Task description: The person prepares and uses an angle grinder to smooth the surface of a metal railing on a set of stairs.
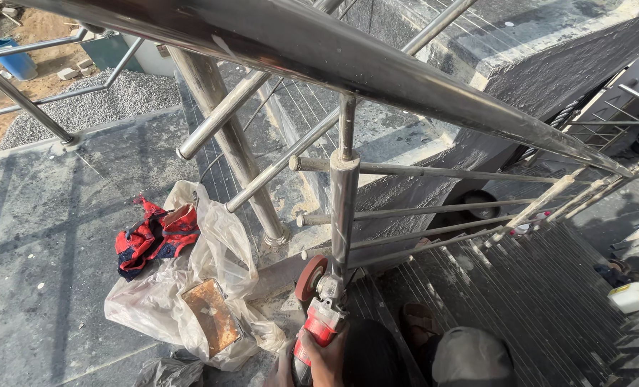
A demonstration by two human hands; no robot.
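One hand [324, 358], probably the right though the low edge of the view cut it off, was wrapped around the red body of an angle grinder [319, 315], whose disc [310, 277] sat against the foot of a steel railing post [344, 208]. The other hand could not be made out. To the left, on the concrete floor [40, 229], lay a crumpled plastic sheet [212, 287] with a rusty plate [212, 315] and a red cloth [155, 236]
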